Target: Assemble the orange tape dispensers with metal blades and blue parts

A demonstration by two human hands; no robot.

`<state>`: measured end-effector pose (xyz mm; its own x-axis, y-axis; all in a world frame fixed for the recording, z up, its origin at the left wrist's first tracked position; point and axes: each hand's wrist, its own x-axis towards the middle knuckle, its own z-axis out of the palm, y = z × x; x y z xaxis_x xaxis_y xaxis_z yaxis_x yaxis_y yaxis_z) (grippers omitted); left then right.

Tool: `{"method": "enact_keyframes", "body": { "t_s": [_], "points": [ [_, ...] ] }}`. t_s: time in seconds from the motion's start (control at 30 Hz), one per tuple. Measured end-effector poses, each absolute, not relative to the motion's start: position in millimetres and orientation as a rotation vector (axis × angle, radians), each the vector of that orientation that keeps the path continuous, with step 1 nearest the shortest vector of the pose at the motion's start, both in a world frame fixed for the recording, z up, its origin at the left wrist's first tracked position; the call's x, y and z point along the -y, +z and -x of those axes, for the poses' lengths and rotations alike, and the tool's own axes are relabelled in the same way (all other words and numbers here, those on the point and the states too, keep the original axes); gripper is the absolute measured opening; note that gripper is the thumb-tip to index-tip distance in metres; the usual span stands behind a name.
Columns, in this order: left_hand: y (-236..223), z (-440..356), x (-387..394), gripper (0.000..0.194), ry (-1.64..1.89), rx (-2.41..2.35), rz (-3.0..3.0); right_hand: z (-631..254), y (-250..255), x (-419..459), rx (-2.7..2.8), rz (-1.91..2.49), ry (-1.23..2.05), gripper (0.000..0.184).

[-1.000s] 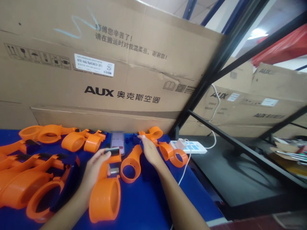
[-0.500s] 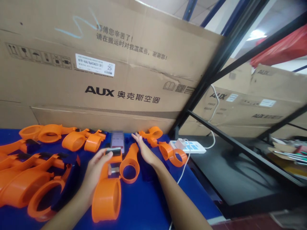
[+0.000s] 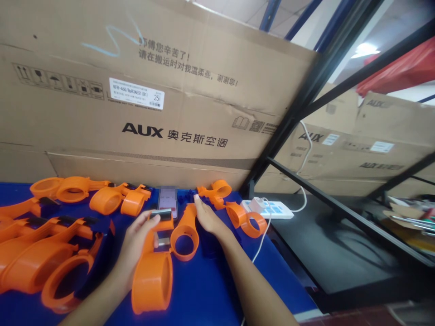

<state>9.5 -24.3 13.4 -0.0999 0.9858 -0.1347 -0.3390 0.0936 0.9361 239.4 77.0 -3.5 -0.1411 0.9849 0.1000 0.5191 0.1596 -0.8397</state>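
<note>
Drawn back slightly, right hand [image 3: 208, 217] lies open beside an orange ring part [image 3: 185, 233]; left hand [image 3: 137, 240] grasps an orange housing [image 3: 152, 271].

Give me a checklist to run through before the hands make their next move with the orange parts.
1. Left hand grips the orange part: ok, thumb on its black clip.
2. Right hand holds something: not ok, it lies open beside the ring part.
3. Phone away from both hands: not ok, it lies just beyond the fingertips, close to the clip.
4. White cable away from the right forearm: cannot tell, it runs close beside it.
5. Spare orange parts within reach: ok, a pile lies to the left on the blue table.
</note>
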Motion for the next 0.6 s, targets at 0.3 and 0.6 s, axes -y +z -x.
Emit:
{"method": "enact_keyframes", "body": {
  "t_s": [0.3, 0.6],
  "points": [
    [2.9, -7.5, 13.4, 0.050, 1.368, -1.092, -0.766, -236.7, -2.5, -77.3, 1.704, 1.412, 0.752, 0.080],
    [8.9, -14.4, 16.3, 0.049, 1.406, -0.996, -0.589, -225.9, 15.1, -58.0, 1.470, 1.024, 0.646, 0.030]
  ]
}}
